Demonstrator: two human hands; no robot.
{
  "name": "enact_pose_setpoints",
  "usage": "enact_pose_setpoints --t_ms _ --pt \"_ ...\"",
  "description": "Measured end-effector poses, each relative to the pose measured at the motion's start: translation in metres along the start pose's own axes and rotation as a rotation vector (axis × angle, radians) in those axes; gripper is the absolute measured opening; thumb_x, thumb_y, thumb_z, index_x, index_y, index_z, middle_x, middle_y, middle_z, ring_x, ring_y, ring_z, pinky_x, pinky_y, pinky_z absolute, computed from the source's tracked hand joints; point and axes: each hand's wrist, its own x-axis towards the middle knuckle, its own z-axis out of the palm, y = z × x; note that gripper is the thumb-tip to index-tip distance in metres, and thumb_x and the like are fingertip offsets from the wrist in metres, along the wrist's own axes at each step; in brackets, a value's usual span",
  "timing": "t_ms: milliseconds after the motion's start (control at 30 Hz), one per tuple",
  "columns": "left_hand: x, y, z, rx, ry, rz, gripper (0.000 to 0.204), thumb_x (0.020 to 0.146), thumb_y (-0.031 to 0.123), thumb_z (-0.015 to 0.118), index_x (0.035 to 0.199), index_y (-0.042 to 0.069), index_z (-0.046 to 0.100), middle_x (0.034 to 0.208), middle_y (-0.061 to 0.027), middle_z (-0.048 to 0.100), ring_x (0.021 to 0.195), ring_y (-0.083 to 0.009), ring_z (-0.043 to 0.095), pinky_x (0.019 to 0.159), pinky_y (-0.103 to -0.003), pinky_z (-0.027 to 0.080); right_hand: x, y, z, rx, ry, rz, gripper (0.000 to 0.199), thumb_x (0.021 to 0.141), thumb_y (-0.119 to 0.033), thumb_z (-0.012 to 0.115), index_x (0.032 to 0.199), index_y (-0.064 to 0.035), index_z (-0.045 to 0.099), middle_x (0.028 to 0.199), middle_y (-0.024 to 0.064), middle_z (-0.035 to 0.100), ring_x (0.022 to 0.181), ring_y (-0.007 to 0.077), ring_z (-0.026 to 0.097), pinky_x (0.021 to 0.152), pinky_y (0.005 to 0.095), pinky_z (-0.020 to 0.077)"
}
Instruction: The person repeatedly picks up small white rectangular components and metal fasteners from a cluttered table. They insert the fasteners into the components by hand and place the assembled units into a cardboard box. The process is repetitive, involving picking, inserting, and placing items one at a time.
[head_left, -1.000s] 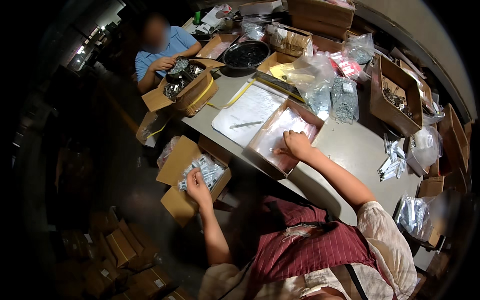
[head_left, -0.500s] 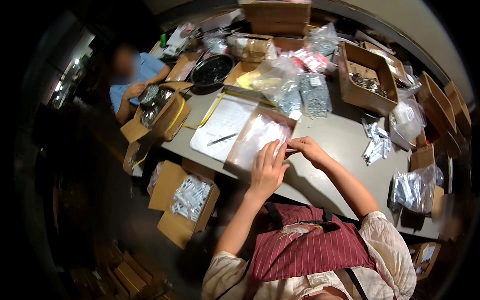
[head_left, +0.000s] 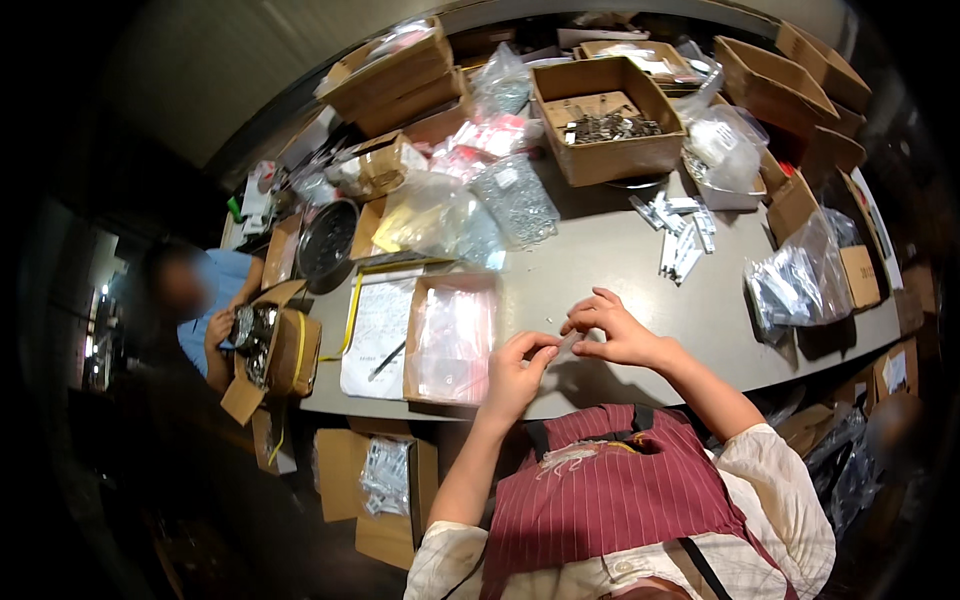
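Observation:
Over the front of the table, my left hand [head_left: 518, 375] pinches the near side of a small clear plastic bag [head_left: 567, 344] between thumb and fingertips. My right hand [head_left: 617, 332] has its thumb and forefinger closed at the bag's other side, its remaining fingers raised and bent. Most of the bag is hidden by my fingers. Just left of my left hand lies a shallow cardboard box [head_left: 409, 345] with a stack of clear plastic bags [head_left: 452, 340] in it.
Beside the box are written sheets [head_left: 365, 340] and a pen [head_left: 387, 362]. Metal brackets [head_left: 682, 235] lie loose at right; a carton of small metal parts [head_left: 610, 160] stands behind. Another person [head_left: 215, 300] handles a carton [head_left: 290, 355] at left. An open carton [head_left: 425, 480] sits below the table edge.
Both hands have left the box of bags and moved right, a small clear bag now between them. My view has turned to the right.

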Motion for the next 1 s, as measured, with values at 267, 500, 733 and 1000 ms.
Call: enact_pose_setpoints --t_ms 267,500,733,1000 --pt "0.019 0.003 0.030 -0.108 -0.081 -0.319 0.017 0.090 0.015 0.078 0.086 0.000 0.070 0.078 -0.0088 0.067 0.073 -0.0127 0.063 0.066 -0.030 0.050 -0.062 0.017 0.009 0.858 0.063 0.412 0.017 0.095 -0.017 0.073 0.100 -0.0015 0.070 0.084 0.0016 0.068 0.077 0.0094 0.062 0.071 0.0264 0.0490" --pt "0.039 -0.002 0.060 0.183 -0.206 0.185 0.019 0.083 0.014 0.080 0.090 0.000 0.069 0.080 -0.0093 0.065 0.075 -0.0248 0.063 0.073 -0.035 0.050 -0.079 0.024 -0.008 0.181 0.408 0.220 0.028 0.084 -0.011 0.068 0.112 -0.0075 0.068 0.103 0.0072 0.068 0.106 0.0222 0.063 0.099 0.0409 0.0470" --pt "0.049 -0.026 0.089 0.390 -0.234 0.469 0.027 0.076 0.011 0.081 0.094 0.004 0.062 0.084 -0.0089 0.060 0.084 -0.0303 0.059 0.077 -0.041 0.049 -0.074 -0.010 -0.044 -0.319 0.207 -0.010 0.047 0.073 -0.006 0.060 0.119 -0.0101 0.067 0.119 0.0039 0.068 0.134 0.0291 0.051 0.123 0.0617 0.0128" --pt "0.043 -0.046 0.096 0.486 -0.165 0.375 0.043 0.076 0.006 0.079 0.112 0.001 0.056 0.098 -0.0139 0.062 0.097 -0.0345 0.060 0.086 -0.046 0.047 -0.073 0.009 -0.036 -0.395 0.021 0.054 0.051 0.075 -0.015 0.066 0.125 -0.0225 0.073 0.140 0.0055 0.064 0.135 0.0324 0.050 0.119 0.0622 0.0198"
